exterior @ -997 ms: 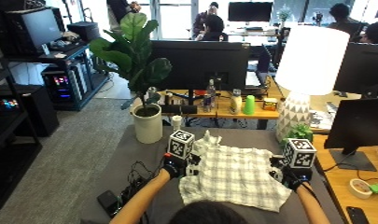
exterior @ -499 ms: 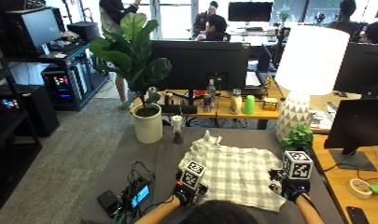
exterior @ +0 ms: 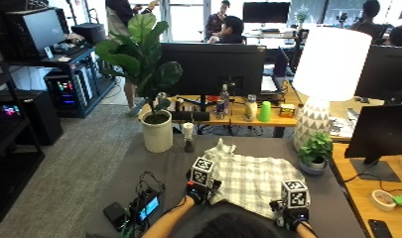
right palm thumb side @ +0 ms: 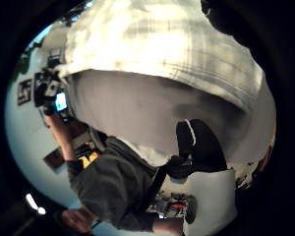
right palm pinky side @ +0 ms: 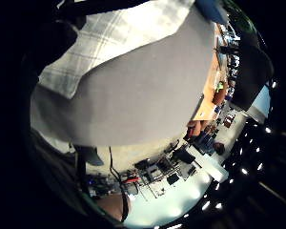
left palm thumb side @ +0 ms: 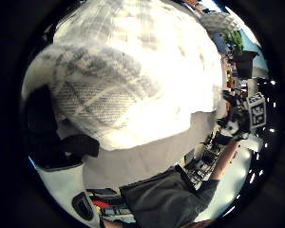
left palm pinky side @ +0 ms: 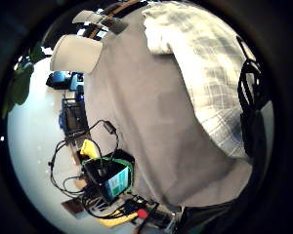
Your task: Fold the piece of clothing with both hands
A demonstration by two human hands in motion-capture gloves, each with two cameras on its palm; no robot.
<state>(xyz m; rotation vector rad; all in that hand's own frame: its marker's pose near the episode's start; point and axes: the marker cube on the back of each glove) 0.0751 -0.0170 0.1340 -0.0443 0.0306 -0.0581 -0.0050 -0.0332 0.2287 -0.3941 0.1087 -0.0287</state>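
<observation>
A white and grey plaid garment [exterior: 253,178] lies spread on the grey table [exterior: 161,173], with a crumpled part at its far left. My left hand [exterior: 195,192] is at its near left corner. In the left thumb side palm view that corner of the garment [left palm thumb side: 133,71] bulges up over my dark fingers [left palm thumb side: 40,118], which pinch it. My right hand [exterior: 290,215] is at the near right corner. Its thumb [right palm thumb side: 201,145] stands off the hem of the garment [right palm thumb side: 162,44], over bare table.
A white pot with a large plant [exterior: 158,131] and a small dark bottle [exterior: 188,136] stand at the table's far left. A white lamp [exterior: 316,124] and a small potted plant [exterior: 314,156] stand at the right. A device with a lit screen [exterior: 144,206] lies near the left edge.
Both hands have slid along the garment's sides toward me, down to its near corners. The left corner is now lifted.
</observation>
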